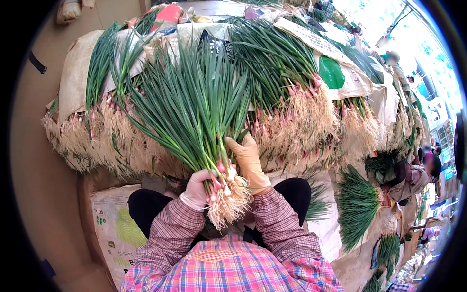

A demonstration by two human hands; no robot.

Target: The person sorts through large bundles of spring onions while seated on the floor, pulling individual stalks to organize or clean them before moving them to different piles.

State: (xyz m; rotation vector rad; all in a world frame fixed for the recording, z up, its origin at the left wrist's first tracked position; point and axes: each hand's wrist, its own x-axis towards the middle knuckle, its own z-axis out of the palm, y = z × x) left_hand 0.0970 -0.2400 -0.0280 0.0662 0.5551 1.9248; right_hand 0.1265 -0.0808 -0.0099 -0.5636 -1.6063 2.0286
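A large bunch of spring onions (194,107) is held up before me, its long green leaves fanning away and its pink bulbs and pale roots toward me. My left hand (196,190), in a whitish glove, is closed on the bunch's left side at the bulbs. On the other side my right hand (249,163), in a tan glove, grips the stems just above the bulbs. Its fingertips are partly hidden behind the stems.
Beyond the bunch lies a long heap of spring onions (311,112), roots toward me, partly covered by sacks (80,73). A printed sack (114,224) lies at lower left. At right, more spring onions (357,207) lie near a seated person (413,180).
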